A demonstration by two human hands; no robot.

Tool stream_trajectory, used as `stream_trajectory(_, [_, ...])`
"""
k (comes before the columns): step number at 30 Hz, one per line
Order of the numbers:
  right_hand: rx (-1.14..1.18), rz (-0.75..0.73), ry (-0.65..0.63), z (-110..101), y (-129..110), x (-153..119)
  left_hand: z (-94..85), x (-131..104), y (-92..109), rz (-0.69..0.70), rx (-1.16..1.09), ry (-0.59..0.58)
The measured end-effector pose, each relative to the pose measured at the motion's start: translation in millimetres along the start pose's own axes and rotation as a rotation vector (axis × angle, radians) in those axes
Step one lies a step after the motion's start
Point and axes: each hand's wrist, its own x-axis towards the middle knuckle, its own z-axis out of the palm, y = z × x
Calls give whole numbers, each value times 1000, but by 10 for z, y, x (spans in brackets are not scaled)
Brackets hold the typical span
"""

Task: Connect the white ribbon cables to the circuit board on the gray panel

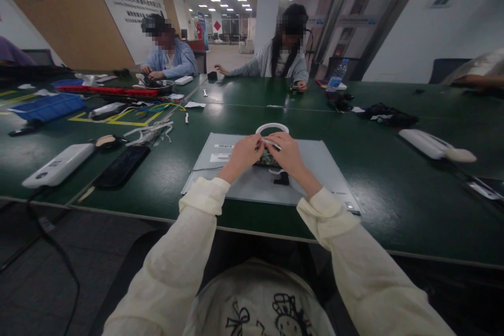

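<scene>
A grey metal panel lies on the green table in front of me. My left hand and my right hand meet over its middle, above a green circuit board. The fingers of both are closed around a thin white piece, right at the far edge of the board. Just beyond them stands a white ring, partly hidden by the fingers. A small black part with a white strip rests on the panel below the board. Fingertip detail is too small to make out.
To the left lie a white power bank, a black phone, tangled white cables and a blue tray. Another white device lies right. Two people sit across the green table; a water bottle stands far right.
</scene>
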Motion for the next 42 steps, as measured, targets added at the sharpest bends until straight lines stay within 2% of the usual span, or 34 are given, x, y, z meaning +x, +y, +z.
stream_trajectory(4, [-10,0,21,-24,-16,9,24,4,14,-73,-108,30])
stream_trajectory(9, [-18,4,34,-39,-33,12,32,4,40,-135,-127,55])
stream_trajectory(15, [-17,7,41,-39,-43,8,17,-8,50,-61,-14,7])
stream_trajectory(19, [-11,10,77,-35,-72,11,14,-8,53,-52,-29,34])
stream_trajectory(26, [16,67,169,-67,-226,38,8,5,88,-121,-367,175])
stream_trajectory(34, [97,57,281,-109,-325,32,-9,27,167,-247,-742,243])
stream_trajectory(39, [180,95,315,-117,-347,59,-75,63,220,-378,-1001,181])
stream_trajectory(42, [302,130,312,-104,-342,92,-137,69,240,-391,-1160,107])
